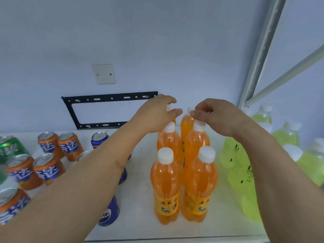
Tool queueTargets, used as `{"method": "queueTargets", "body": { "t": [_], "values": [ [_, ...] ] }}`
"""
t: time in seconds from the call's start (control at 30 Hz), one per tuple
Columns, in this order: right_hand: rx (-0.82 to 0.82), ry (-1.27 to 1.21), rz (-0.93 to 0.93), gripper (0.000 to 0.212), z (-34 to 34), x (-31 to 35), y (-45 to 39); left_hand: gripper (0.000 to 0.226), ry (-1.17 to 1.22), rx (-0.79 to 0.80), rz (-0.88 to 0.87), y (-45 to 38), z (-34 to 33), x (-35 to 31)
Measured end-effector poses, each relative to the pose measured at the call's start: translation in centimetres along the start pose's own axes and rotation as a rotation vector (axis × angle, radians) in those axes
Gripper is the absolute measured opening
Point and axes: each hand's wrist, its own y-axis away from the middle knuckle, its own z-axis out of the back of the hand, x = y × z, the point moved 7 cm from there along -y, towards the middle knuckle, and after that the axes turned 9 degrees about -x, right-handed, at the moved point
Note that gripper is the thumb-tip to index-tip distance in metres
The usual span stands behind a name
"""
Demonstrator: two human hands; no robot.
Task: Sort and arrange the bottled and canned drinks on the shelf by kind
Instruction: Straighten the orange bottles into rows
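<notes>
The orange soda bottles [184,172] stand in two tight columns, three deep, at about 5 o'clock from the middle of the white shelf [140,199], and both hands reach over the front four to the back pair at 12 o'clock of the cluster. The left hand [156,114] curls its fingers and thumb around the cap of the rear left bottle [168,109]; the right hand [213,114] pinches the cap of the rear right bottle [186,120]. The risk, as I judge it, sits in the forearms — they pass low over the white caps of the nearer bottles, so a pull or lift toward the body could knock one over and topple its neighbours, which stand touching. The left forearm also crosses the blue cola cans [109,214] at 8 o'clock, and a sweep sideways could send one into the orange Fanta cans [47,169]. Much is hidden — the rear bottles' bodies, several blue cans under the arm, and the yellow-green bottles [284,135] at 3 o'clock behind the right arm. The green Sprite can [10,148] is cut by the left edge.
</notes>
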Motion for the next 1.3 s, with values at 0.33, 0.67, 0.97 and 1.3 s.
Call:
{"method": "queueTargets", "body": {
  "t": [0.33, 0.67, 0.97, 1.3],
  "values": [
    [0.065, 0.131, 0.005, 0.031, -0.3, 0.2, 2.3, 0.036, -0.010, 0.246, -0.033, 4.0, -0.5, 0.7],
    [0.022, 0.096, -0.034, 0.040, 0.2, 0.2, 3.3, 0.041, -0.013, 0.201, 0.011, 4.3, -0.5, 0.1],
    [-0.043, -0.326, -0.103, 0.031, 1.1, 0.6, 12.4, 0.064, 0.438, 0.011, 0.141, 13.3, 1.8, -0.1],
    [-0.205, -0.381, -0.143, 0.056, -1.0, -1.2, 14.4, 0.065, 0.520, 0.017, 0.165, 15.1, -0.8, 2.1]
  ]
}}
